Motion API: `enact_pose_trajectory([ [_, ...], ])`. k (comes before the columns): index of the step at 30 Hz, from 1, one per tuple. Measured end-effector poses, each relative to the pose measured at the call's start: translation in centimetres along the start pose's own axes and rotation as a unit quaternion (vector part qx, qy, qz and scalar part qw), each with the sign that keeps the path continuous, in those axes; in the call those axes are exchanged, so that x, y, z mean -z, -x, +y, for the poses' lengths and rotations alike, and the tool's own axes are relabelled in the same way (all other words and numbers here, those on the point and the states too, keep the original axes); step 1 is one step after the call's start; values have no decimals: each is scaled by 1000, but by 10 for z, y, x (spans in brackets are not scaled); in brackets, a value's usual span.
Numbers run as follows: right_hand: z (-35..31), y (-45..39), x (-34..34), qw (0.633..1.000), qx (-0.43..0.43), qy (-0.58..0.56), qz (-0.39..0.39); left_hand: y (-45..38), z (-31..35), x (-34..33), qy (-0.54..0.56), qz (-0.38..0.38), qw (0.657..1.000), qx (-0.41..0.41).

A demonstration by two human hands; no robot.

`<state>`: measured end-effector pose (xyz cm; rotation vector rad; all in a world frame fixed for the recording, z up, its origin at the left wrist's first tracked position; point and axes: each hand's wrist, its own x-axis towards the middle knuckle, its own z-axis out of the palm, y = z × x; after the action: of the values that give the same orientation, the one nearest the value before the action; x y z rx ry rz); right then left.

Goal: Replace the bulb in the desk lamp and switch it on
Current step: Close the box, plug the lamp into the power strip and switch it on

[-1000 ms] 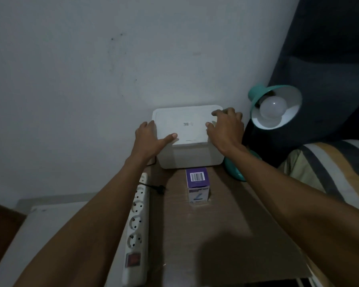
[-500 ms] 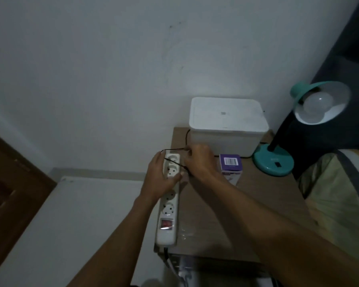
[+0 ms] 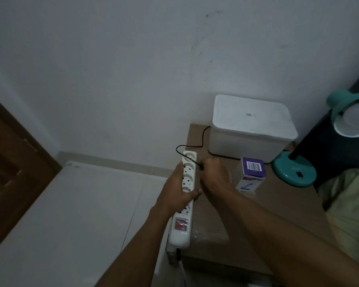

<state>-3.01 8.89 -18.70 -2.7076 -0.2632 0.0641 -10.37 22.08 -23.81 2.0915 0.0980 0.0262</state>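
A teal desk lamp stands at the right: its round base (image 3: 294,171) rests on the brown bedside table (image 3: 263,220), and its shade (image 3: 340,106) holds an unlit white bulb (image 3: 355,116). A purple and white bulb box (image 3: 251,175) stands upright beside the base. A white power strip (image 3: 184,195) with a red switch (image 3: 181,224) lies along the table's left edge. My left hand (image 3: 179,191) grips the strip across its middle. My right hand (image 3: 212,175) is closed on the plug end of the lamp's black cord (image 3: 203,139), right beside the sockets. The plug itself is mostly hidden.
A white lidded box (image 3: 250,129) sits at the back of the table against the wall. A brown wooden door (image 3: 13,162) is at the left, a white surface (image 3: 71,214) lies below the table, and bedding (image 3: 348,199) lies at the right.
Both hands left the white box's lid and came down to the power strip. My left hand has slid farther down the strip, and my right hand holds the cord's plug.
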Motion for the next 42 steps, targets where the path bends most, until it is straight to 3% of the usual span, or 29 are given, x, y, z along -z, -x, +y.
enact_pose_trajectory([
  [4,2,-7,2,998,0,-64,21,-2,-4,-1,-7,6,1000,-5],
  [7,-10,-7,12,975,-25,-212,66,-2,-3,-1,1,13,1000,-11],
  [11,-27,-6,14,954,-43,-291,63,0,-2,-1,12,15,1000,-4],
  [38,-27,-1,-22,992,-20,-104,66,-2,-6,-4,8,15,1000,14],
  [42,-28,-2,-14,992,-21,-122,24,-6,-14,-6,-25,14,999,34],
])
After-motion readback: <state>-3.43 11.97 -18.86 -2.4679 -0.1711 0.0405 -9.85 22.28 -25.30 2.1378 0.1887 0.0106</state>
